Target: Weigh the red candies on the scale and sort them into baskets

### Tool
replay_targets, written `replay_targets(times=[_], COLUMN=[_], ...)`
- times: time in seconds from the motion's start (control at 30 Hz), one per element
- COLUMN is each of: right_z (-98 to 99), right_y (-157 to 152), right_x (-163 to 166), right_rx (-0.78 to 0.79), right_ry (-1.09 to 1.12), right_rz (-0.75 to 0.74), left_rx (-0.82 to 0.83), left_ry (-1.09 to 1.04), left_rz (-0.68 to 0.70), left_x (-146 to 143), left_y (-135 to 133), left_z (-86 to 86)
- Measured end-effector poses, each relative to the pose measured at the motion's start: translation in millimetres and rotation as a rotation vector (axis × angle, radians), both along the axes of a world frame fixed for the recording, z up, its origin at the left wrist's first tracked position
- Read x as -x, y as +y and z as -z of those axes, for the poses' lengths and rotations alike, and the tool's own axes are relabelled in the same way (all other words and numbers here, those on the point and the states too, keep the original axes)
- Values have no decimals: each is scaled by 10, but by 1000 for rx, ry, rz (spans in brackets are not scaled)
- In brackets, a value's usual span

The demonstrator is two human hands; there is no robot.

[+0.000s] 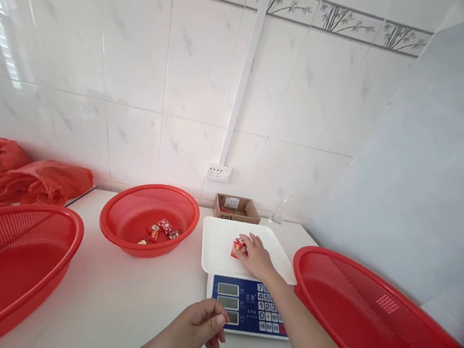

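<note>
My right hand reaches over the white weighing pan of a digital scale, its thumb and fingers closed around a few small red-wrapped candies. The palm and fingers partly hide these packets, which are at the pan's surface. Loosely curled, my left hand hovers by the lower left of the scale's blue keypad panel and covers part of the bottom display. Nothing shows between its fingers. Several wrapped candies lie in the round red basket to the left of the scale.
Large red baskets stand at the left and right. Behind the pan are an open cardboard box and a clear plastic bottle. Red plastic bags lie at the back left. A wall socket is above the table.
</note>
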State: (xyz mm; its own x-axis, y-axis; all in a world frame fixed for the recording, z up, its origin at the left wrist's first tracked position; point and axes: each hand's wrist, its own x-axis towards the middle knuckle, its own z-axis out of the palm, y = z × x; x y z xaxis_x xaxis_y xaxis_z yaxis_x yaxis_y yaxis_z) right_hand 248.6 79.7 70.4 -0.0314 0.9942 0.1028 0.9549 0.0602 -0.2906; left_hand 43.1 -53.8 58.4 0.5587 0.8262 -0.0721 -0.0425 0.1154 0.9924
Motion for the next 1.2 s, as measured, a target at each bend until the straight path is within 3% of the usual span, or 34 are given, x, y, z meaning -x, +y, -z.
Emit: replay_targets(times=[0.1,0.27,0.5,0.67,0.83,0.97,1.2], right_z=[71,136,-1,-58,-66,-72,-164], right_y=[114,270,375,337,218,110,-165], right_x=[113,98,-9,-131,-301,-379,-457], right_rx=[42,-76,-200,-238,-216,-140,11], right_ry=[49,148,336,373,339,291,150], right_rz=[-20,-53,5,77,139,120,-90], left_rx=[-5,4,38,-80,-530,-648,-706], left_ry=[6,10,-18,44,478,635,862], left_rz=[-2,-15,-45,-5,-104,-142,-65], left_x=[13,56,91,59,-94,-336,-805], left_y=[-3,5,86,224,654,1156,1727], left_z=[-4,-11,-115,-180,-385,-498,-387])
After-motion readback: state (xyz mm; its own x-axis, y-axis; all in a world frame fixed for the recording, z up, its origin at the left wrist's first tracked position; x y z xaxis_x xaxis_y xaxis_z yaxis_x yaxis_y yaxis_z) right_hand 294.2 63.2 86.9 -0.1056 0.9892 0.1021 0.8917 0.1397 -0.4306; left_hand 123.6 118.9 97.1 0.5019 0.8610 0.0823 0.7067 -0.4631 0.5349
